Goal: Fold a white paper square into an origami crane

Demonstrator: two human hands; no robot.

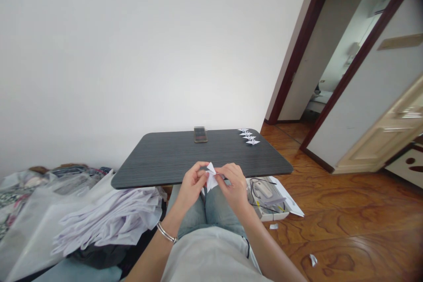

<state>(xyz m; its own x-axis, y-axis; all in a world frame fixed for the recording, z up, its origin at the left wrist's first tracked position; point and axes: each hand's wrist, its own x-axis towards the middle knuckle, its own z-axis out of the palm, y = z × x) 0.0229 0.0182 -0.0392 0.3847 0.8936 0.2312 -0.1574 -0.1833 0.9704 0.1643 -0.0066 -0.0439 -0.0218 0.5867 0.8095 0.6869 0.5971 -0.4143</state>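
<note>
A small piece of folded white paper [211,180] with pointed flaps is held between my two hands, just in front of the table's near edge. My left hand [194,181] pinches its left side between thumb and fingers. On the other side, my right hand [232,181] grips the paper with thumb and forefinger. Several folded white paper cranes [252,142] stand in a row at the right back of the dark table [172,154]. The paper's inner folds are too small to make out.
A phone on a stand [200,134] is at the table's back edge. Below right, a white box [272,216] holds cables, with paper scraps [313,260] on the floor. Piled white cloth [112,216] lies at the left. A white wall [148,44] rises behind the table.
</note>
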